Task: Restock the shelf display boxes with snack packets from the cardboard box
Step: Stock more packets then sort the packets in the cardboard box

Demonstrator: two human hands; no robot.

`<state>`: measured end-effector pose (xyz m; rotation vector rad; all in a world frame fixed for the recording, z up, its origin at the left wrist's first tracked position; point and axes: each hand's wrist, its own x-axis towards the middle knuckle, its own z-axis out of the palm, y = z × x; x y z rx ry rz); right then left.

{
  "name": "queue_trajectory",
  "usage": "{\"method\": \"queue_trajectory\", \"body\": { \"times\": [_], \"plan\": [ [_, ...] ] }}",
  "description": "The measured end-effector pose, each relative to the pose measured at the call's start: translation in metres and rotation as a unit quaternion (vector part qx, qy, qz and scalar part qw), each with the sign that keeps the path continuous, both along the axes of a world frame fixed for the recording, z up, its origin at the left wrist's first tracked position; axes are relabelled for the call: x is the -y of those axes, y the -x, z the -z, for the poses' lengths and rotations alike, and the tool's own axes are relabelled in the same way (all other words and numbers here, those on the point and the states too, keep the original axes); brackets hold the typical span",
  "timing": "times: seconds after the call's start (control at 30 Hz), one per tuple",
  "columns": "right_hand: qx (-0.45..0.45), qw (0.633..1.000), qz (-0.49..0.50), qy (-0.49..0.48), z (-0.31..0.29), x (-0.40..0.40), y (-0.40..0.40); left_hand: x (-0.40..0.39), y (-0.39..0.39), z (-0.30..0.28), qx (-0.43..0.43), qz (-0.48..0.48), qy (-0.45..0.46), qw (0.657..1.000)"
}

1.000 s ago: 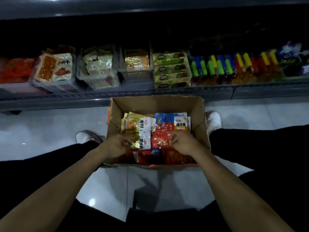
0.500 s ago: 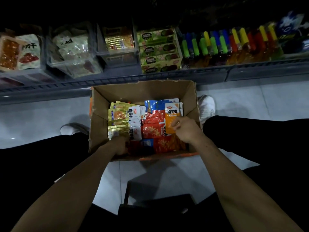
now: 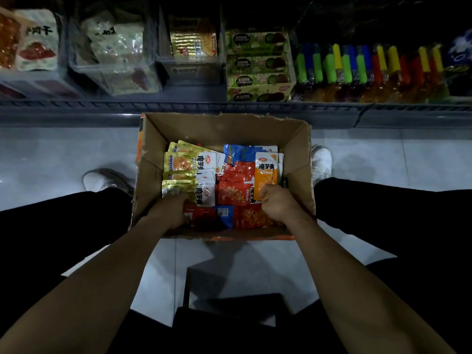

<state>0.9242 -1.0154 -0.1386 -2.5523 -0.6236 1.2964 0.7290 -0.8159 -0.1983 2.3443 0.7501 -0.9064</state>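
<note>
Chinese print on the packets, little else legible.
The orange packet (image 3: 266, 178) in the cardboard box (image 3: 224, 129) reads 魔芋爽; the yellow packets (image 3: 190, 162) carry the same name. A shelf packet (image 3: 38, 39) shows 干.

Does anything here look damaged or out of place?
Yes. The cardboard box has a ragged, torn top edge along its far wall and a frayed left corner. Inside, the packets are a little untidy: the yellow packets lie fanned at a slant. Nothing has spilled onto the floor.
</note>
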Motion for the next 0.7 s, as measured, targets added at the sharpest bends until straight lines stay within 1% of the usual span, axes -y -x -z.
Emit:
{"method": "queue_trajectory", "body": {
  "times": [0.13,0.23,0.4,0.6,0.7],
  "plan": [
    [-0.007,0.999,-0.029,-0.016,0.014,-0.006,0.014,-0.005,0.0,-0.003,-0.034,0.019,0.027,0.999],
    [-0.01,0.999,-0.043,-0.009,0.025,-0.011,0.018,-0.003,0.002,-0.007,-0.038,0.01,0.035,0.999],
    [0.003,0.992,-0.124,0.018,0.042,-0.008,0.029,0.004,0.005,-0.014,-0.047,0.006,0.052,0.998],
    [0.067,0.977,-0.195,0.045,0.056,-0.006,0.023,0.005,0.005,-0.019,-0.065,0.002,0.061,0.996],
    [0.084,0.974,-0.207,0.048,0.056,-0.002,0.017,0.005,0.007,-0.017,-0.072,0.004,0.065,0.995]
  ]
}}
